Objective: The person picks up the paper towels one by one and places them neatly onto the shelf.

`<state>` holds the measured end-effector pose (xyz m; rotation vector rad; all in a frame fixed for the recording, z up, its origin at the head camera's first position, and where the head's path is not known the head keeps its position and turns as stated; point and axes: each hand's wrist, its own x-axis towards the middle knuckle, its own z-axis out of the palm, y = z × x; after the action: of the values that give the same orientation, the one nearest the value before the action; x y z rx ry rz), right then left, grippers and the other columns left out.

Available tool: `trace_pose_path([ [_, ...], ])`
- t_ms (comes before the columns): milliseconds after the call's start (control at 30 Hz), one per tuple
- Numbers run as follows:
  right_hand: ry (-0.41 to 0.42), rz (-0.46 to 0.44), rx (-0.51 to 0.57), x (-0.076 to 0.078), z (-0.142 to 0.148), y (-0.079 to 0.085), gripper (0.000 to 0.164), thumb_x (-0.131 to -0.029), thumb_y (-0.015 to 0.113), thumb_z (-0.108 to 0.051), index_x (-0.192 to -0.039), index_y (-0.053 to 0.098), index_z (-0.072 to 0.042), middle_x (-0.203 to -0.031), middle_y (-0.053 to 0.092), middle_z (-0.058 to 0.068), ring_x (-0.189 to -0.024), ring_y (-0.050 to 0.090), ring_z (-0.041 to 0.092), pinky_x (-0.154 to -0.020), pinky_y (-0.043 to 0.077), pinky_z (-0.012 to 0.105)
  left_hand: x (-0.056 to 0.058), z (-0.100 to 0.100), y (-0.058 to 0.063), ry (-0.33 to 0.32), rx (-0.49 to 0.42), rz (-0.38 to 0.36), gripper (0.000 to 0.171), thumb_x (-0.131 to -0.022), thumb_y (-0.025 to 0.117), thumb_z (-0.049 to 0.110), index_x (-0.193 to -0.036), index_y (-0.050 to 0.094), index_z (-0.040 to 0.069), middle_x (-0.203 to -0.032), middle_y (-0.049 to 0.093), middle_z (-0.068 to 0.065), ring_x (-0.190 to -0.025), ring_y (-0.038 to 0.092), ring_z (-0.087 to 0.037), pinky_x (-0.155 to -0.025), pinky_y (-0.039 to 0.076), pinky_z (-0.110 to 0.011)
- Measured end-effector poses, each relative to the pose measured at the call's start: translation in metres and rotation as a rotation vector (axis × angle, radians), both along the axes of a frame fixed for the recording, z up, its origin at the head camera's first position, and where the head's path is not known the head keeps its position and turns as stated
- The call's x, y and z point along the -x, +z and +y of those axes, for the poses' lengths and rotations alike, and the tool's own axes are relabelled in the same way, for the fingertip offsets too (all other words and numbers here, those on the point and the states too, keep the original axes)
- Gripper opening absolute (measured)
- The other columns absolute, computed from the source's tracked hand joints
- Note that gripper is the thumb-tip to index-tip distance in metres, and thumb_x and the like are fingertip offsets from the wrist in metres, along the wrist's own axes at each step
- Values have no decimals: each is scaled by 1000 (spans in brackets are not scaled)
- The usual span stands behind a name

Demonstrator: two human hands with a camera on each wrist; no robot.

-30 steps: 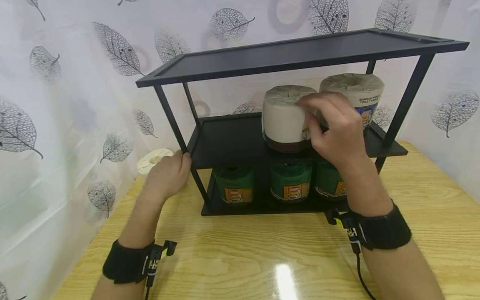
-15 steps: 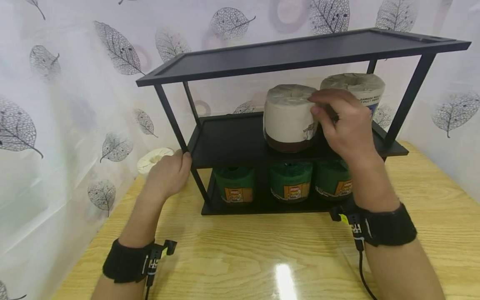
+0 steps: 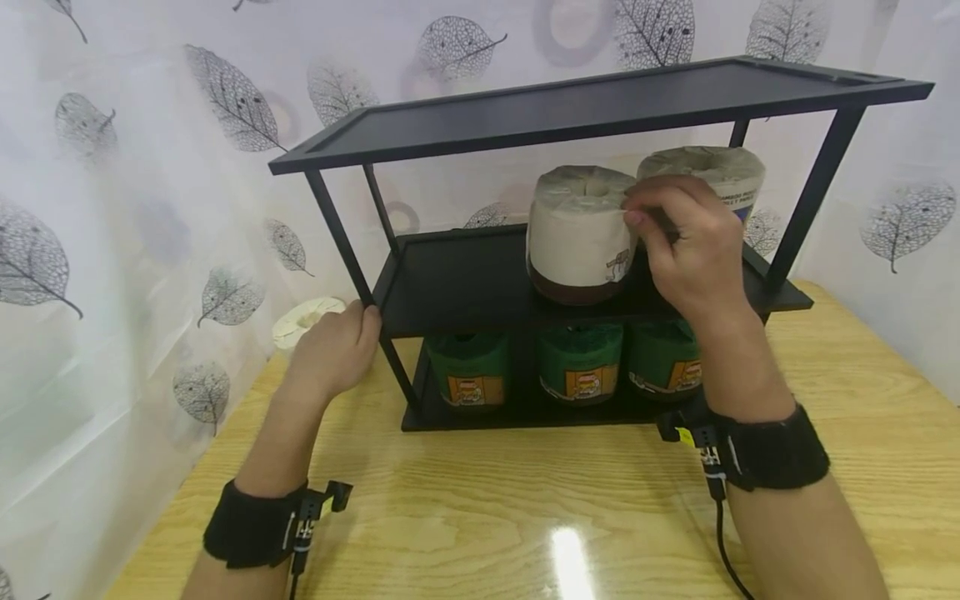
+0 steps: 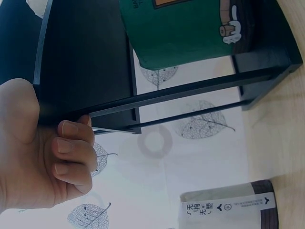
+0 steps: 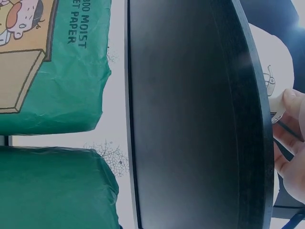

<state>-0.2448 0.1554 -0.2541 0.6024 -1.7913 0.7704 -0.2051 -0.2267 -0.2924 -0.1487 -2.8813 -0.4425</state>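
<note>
My left hand (image 3: 336, 348) grips the left end of a black shelf rack (image 3: 465, 287) at its middle tier; in the left wrist view the fingers (image 4: 74, 152) curl under the edge. On that tier stands a cream toilet roll (image 3: 573, 237) with a brown bottom band, upright. The thumb and fingertips of my right hand (image 3: 693, 246) hold its right upper side. In the right wrist view the thumb lies against the roll (image 5: 274, 62), partly behind the shelf board. Just behind the right hand is another wrapped toilet roll (image 3: 738, 175), partly covered by it.
Several green-wrapped toilet rolls (image 3: 579, 362) stand on the bottom tier. Another pale roll (image 3: 303, 321) is on the wooden table (image 3: 465, 500), left of the rack. The rack's top board (image 3: 600, 100) overhangs the right hand. A leaf-print curtain (image 3: 150, 208) hangs behind.
My right hand has shifted slightly right and its fingers have come against the roll's side. The roll has turned a little, showing more of its printed figure. My left hand stays put.
</note>
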Motion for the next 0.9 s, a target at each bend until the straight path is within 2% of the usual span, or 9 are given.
trace_pose_path([
  [167, -6, 13, 25, 1, -1, -1, 14, -92, 70, -14, -92, 72, -1, -101, 71, 14, -105, 66, 30, -95, 50, 39, 0, 1, 1, -6, 4, -3, 64, -106, 11, 39, -115, 56, -6, -109, 63, -35, -106, 61, -53, -88, 47, -64],
  [500, -25, 24, -19, 2, -3, -1, 15, -96, 65, -14, -95, 70, -1, -103, 68, 16, -107, 64, 31, -91, 50, 45, 1, 0, 0, -1, 0, 8, 63, -106, 12, 39, -111, 56, -5, -104, 64, -33, -101, 64, -51, -84, 49, -62],
  [600, -12, 53, -74, 0, -3, 0, 13, -98, 62, -12, -98, 72, -3, -105, 68, 15, -107, 62, 32, -94, 49, 44, 1, -1, 0, -2, 2, 7, 64, -106, 12, 39, -115, 56, -6, -107, 64, -34, -104, 63, -52, -87, 49, -63],
  [667, 4, 71, -148, 0, -3, 1, 15, -99, 60, -11, -104, 73, -6, -109, 66, 16, -110, 60, 34, -97, 46, 44, 0, -1, 0, -1, -1, 3, 64, -106, 12, 39, -116, 56, -7, -108, 64, -34, -104, 63, -52, -87, 49, -63],
  [800, 65, 96, -273, 0, -3, 2, 21, -99, 60, -8, -114, 74, -11, -116, 60, 20, -113, 55, 37, -102, 40, 47, 0, -1, 0, 6, -6, 3, 63, -106, 12, 39, -115, 56, -6, -106, 64, -33, -102, 64, -51, -85, 49, -62],
  [900, 103, 120, -318, 0, -3, 2, 26, -97, 61, -5, -119, 73, -14, -116, 56, 22, -111, 51, 39, -102, 36, 51, 0, -1, 0, 3, -6, 2, 63, -106, 12, 39, -114, 56, -5, -107, 64, -33, -104, 63, -51, -86, 49, -62],
])
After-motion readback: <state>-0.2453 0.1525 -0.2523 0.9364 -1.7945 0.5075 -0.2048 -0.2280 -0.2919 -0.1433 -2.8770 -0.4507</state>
